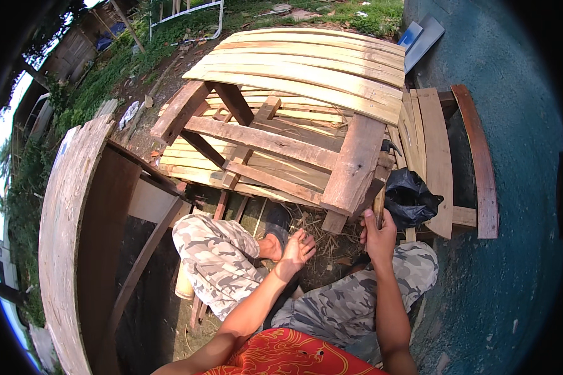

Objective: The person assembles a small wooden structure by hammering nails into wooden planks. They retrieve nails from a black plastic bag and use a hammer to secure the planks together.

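My right hand (380,236) is closed round the wooden handle of a hammer (380,201), beside the near right leg of a wooden frame. The dark claw head shows higher up, against the timber. My left hand (298,248) hovers over my shin and foot with its fingers curled in; whatever may be inside them is hidden. In front of me stands the rough timber frame (263,139), joined by crossbars. Pale, narrow wooden slats (306,65) cover its far side. A black plastic bag (411,197) lies just right of my right hand.
A weathered wooden panel piece (75,231) rises close on my left. At right, another slatted wooden piece (435,156) stands near a blue-green wall (513,187). More pale slats (187,164) lie beneath the frame. Straw and wood scraps (328,240) litter the ground by my feet.
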`<state>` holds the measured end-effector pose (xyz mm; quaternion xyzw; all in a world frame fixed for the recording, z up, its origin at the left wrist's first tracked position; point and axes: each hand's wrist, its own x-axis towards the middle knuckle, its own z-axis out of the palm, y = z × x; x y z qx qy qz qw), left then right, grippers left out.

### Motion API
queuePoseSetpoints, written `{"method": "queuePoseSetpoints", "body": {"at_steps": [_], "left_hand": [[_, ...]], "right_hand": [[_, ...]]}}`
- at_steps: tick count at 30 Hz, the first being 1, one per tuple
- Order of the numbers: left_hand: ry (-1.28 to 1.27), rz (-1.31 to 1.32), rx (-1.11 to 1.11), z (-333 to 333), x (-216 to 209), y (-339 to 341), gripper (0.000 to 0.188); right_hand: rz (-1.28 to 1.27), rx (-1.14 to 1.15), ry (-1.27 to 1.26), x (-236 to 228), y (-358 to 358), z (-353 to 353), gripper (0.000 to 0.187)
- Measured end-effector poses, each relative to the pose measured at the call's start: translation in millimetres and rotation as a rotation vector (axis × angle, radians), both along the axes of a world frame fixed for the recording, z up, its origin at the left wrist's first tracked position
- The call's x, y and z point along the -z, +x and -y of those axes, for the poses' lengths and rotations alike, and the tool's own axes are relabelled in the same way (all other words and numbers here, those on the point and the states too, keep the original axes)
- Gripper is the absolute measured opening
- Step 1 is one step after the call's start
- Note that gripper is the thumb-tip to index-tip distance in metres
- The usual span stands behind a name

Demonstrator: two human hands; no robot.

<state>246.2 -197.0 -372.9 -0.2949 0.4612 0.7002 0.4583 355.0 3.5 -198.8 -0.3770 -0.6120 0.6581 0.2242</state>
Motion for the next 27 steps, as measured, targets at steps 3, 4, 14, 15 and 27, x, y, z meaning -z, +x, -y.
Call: {"method": "queuePoseSetpoints", "body": {"at_steps": [3, 4, 14, 15, 27], "left_hand": [[0.037, -0.049, -0.041, -32, -10, -3, 0.091], [0.047, -0.052, -0.051, -45, -14, -4, 0.098], [0.117, -0.182, -0.036, -96, -30, 20, 0.074], [0.143, -0.197, -0.013, -94, -28, 19, 0.073], [0.057, -0.214, 0.136, -26, -29, 11, 0.06]], "right_hand": [[-0.083, -0.021, -0.068, -4, -3, -4, 0.033], [-0.109, -0.023, -0.113, -6, -5, -5, 0.033], [-0.129, -0.042, -0.131, -7, -7, -12, 0.048], [-0.136, -0.039, -0.125, -7, -6, -12, 0.049], [-0.143, 0.077, -0.129, -10, 8, -16, 0.059]]}}
